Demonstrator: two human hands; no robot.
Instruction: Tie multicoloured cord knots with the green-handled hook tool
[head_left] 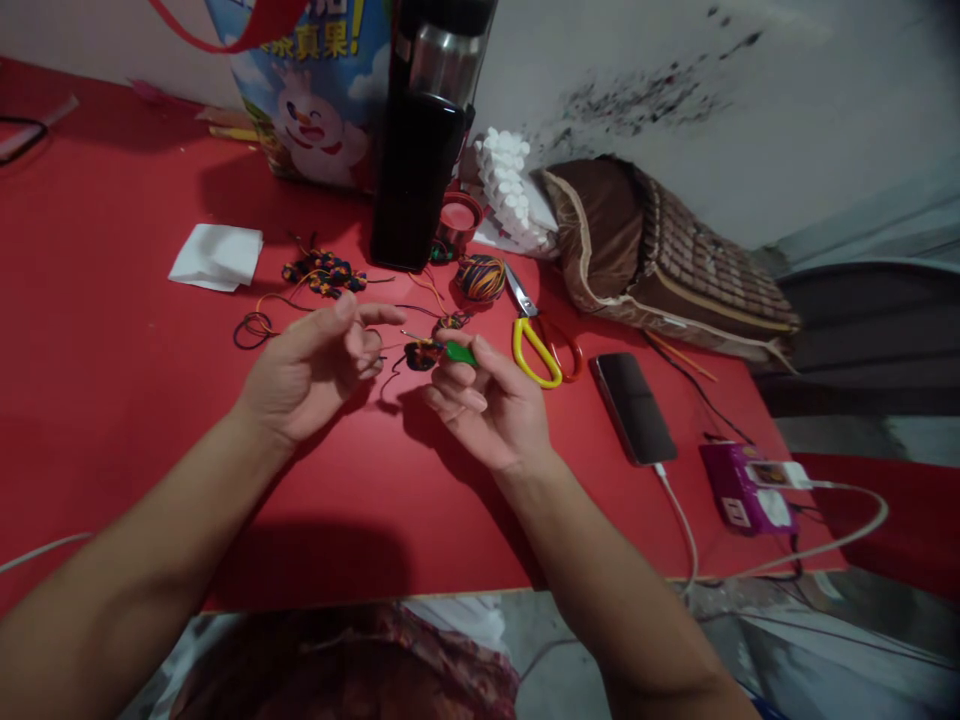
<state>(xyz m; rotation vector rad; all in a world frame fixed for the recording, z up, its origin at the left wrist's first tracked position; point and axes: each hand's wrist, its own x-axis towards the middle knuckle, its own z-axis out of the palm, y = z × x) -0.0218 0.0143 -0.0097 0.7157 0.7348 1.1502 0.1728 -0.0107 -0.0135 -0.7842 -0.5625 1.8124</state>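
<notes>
My right hand [491,405] pinches a small tool with a green handle [460,352] whose thin metal tip points left. At that tip hangs a small knotted piece of multicoloured cord [422,353]. My left hand [315,365] is just left of it, fingers curled and partly apart, thumb and forefinger near fine cord strands; I cannot make out whether it grips them. Both hands hover over the red table [112,380].
Behind the hands lie more knotted cord pieces [324,272], a loop of cord [251,328], a cord ball [480,277], yellow-handled scissors [534,340] and a black flask [420,170]. A phone [634,407] on a charging cable, a purple box [739,487], a white paper [217,256] and a brown cushion [660,260] lie around.
</notes>
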